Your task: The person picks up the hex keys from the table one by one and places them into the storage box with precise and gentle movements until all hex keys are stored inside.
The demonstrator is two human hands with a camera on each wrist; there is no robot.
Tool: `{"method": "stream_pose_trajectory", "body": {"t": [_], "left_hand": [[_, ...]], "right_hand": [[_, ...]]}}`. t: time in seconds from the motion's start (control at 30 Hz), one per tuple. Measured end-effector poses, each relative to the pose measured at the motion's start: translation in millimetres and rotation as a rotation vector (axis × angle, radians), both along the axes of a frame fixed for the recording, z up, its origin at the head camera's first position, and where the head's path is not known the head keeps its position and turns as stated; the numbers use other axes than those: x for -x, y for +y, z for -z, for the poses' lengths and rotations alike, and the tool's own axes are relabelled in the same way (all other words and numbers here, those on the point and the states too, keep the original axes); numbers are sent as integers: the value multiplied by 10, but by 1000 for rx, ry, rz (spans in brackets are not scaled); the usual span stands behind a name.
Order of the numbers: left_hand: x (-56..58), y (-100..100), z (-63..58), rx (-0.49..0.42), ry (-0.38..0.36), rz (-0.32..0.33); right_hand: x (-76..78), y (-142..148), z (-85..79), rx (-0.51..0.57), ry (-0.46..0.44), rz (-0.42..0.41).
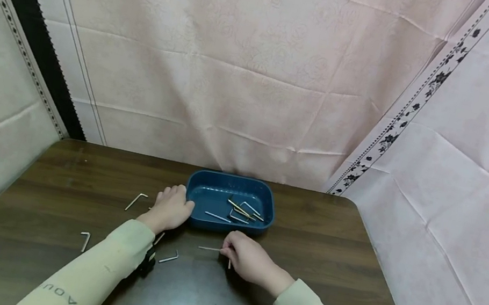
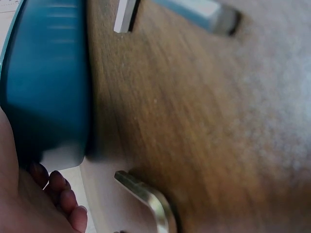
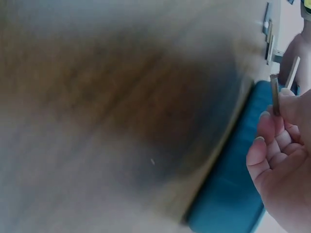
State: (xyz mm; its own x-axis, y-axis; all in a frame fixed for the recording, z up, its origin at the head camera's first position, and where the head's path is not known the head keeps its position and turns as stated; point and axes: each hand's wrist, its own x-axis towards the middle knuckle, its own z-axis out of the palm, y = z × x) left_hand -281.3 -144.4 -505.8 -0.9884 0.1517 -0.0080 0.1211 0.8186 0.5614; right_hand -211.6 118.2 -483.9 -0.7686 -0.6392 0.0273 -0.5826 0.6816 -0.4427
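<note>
A blue tray (image 1: 233,182) holds several silver and gold hex keys (image 1: 241,209). At its left end is my left hand (image 1: 170,206), thumb at the rim and fingers curled beside the outer wall; the thumb's exact contact is hidden. In front of the tray, my right hand (image 1: 247,255) pinches an L-shaped hex key (image 1: 209,248) between thumb and fingers, one arm pointing left. Both ends of that key (image 3: 275,94) stick out of the grip in the right wrist view. A gold hex key (image 2: 150,200) lies on the table near the left fingers.
Loose hex keys lie on the wooden table (image 1: 330,277): one left of the left hand (image 1: 135,201), one farther left (image 1: 85,241), one between the forearms (image 1: 168,258), and one partly behind the left wrist (image 1: 159,238). Cloth curtains (image 1: 235,91) border the table's back and sides.
</note>
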Motion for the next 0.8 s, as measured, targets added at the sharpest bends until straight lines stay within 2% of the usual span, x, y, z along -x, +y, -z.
{"method": "stream_pose_trajectory", "body": {"t": [0.57, 0.8], "left_hand": [[9, -8, 11, -4, 16, -4], [25, 2, 50, -3, 21, -15]], "right_hand": [[181, 72, -284, 151, 122, 96], [362, 11, -374, 207, 74, 202]]}}
